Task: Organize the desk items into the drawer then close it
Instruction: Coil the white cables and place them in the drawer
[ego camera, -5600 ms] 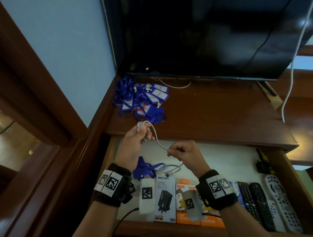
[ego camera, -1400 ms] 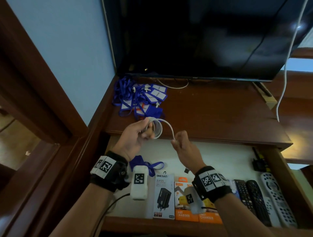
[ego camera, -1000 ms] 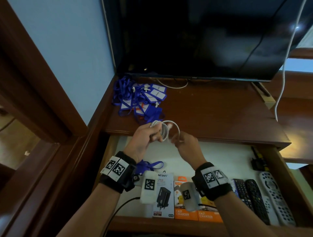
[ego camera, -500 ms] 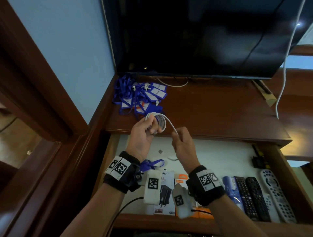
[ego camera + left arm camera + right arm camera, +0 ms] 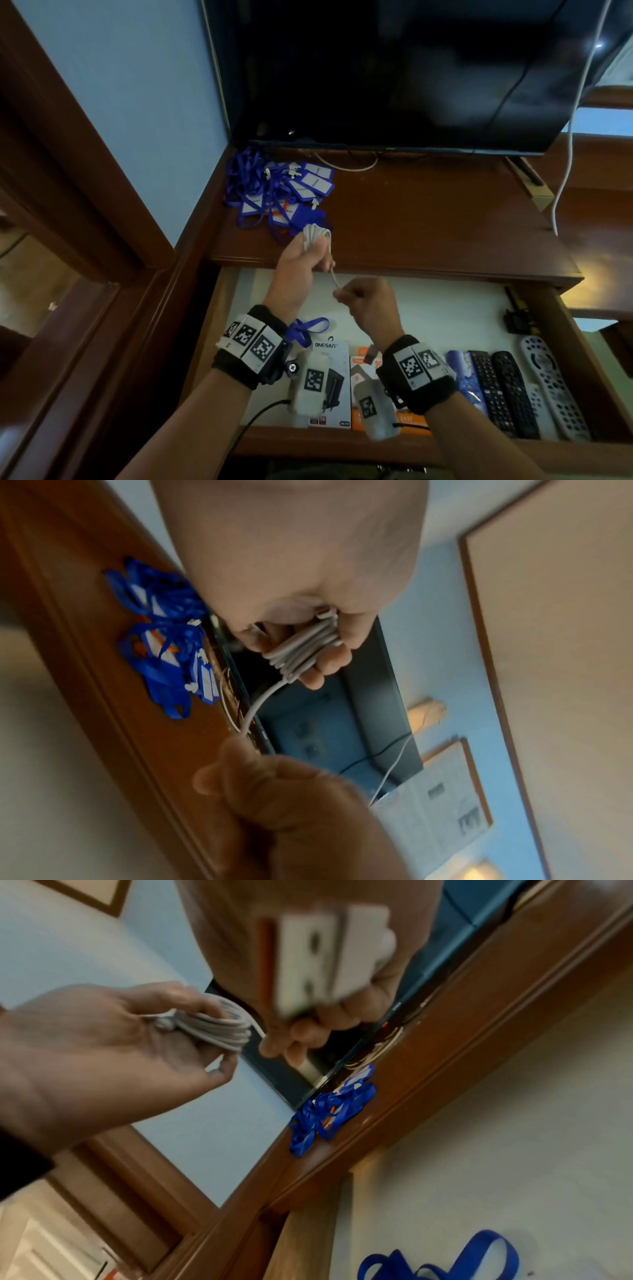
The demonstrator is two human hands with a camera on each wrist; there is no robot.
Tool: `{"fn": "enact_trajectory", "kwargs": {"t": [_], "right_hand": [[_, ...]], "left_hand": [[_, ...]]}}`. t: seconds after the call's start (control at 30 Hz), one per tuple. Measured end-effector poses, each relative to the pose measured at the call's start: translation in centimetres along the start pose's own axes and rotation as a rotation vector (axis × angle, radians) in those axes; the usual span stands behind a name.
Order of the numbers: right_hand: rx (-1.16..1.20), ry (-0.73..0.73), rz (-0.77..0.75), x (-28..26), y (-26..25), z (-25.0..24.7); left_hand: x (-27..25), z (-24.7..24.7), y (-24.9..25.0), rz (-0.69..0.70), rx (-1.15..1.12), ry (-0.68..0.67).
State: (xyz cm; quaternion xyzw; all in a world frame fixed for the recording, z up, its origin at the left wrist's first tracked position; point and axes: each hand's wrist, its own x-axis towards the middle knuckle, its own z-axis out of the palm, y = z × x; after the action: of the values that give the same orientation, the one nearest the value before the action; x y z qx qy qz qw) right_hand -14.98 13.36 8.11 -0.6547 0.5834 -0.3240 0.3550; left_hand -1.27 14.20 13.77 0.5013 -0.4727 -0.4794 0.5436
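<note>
A white cable is wound into a coil that my left hand grips above the desk's front edge. In the left wrist view the coil sits under the curled fingers. My right hand pinches the cable's free tail just below and right of the coil, over the open drawer. The right wrist view shows the coil and a blurred white block with dark slots against the right palm. A pile of blue lanyards with badges lies at the desk's back left.
In the drawer lie a loose blue lanyard, a white charger box, orange boxes and several remotes at the front right. A dark TV stands at the back of the desk, with a white cord hanging on the right.
More cable has been wound onto the coil in my left hand. My right hand has dropped a little below the coil, holding the short remaining tail.
</note>
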Motion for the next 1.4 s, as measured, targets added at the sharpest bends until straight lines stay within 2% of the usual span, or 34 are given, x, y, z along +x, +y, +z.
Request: {"fn": "enact_trajectory", "kwargs": {"t": [0.13, 0.2, 0.3, 0.43, 0.53, 0.6, 0.7, 0.8, 0.93, 1.03, 1.1, 1.17, 1.23, 1.3, 1.4], "right_hand": [[-0.127, -0.241, -0.089, -0.8, -1.4, -0.5], [-0.157, -0.296, -0.117, -0.9, -1.8, -1.0], [-0.211, -0.302, -0.181, -0.7, -2.1, -1.7], [-0.153, -0.222, -0.207, -0.5, -1.8, -2.1], [-0.012, -0.145, -0.161, -0.8, -1.7, -2.3], [0.128, -0.170, -0.102, -0.9, -1.5, -2.5], [0.184, -0.309, -0.103, -0.9, -1.5, -3.0], [0.149, -0.414, -0.103, -0.6, -1.7, -3.6], [-0.099, -0.314, -0.135, 0.0, -2.2, -2.9], [-0.149, -0.252, -0.116, 0.1, -2.2, -2.0], [-0.116, -0.235, -0.078, 0.2, -2.0, -1.6], [-0.073, -0.236, -0.026, 0.1, -1.8, -1.3], [-0.088, -0.242, 0.021, 0.1, -1.8, -1.0], [-0.077, -0.234, 0.087, 0.2, -1.8, -1.1], [0.037, -0.195, 0.229, 0.8, -1.7, -1.5]], "left_hand": [[0.1, -0.5, -1.5, -0.025, 0.258, -0.123], [0.0, -0.7, -1.8, -0.018, 0.366, -0.141], [0.0, -1.0, -1.7, 0.010, 0.514, -0.157], [0.3, -1.1, -1.4, -0.043, 0.603, -0.203], [0.4, -1.3, -1.5, -0.117, 0.638, -0.345], [0.5, -1.5, -1.7, -0.192, 0.604, -0.461], [0.6, -1.5, -1.7, -0.248, 0.529, -0.549], [0.5, -1.2, -1.2, -0.300, 0.428, -0.529], [0.6, -0.5, -1.5, -0.351, 0.348, -0.503], [0.8, 0.0, -1.7, -0.401, 0.386, -0.406], [1.1, 0.0, -1.8, -0.347, 0.529, -0.333], [1.2, -0.2, -2.0, -0.233, 0.728, -0.278], [1.2, -0.7, -2.4, -0.125, 0.758, -0.256], [1.1, -1.3, -2.7, 0.002, 0.686, -0.295], [1.5, -2.3, -3.4, 0.148, 0.722, -0.392]]}}
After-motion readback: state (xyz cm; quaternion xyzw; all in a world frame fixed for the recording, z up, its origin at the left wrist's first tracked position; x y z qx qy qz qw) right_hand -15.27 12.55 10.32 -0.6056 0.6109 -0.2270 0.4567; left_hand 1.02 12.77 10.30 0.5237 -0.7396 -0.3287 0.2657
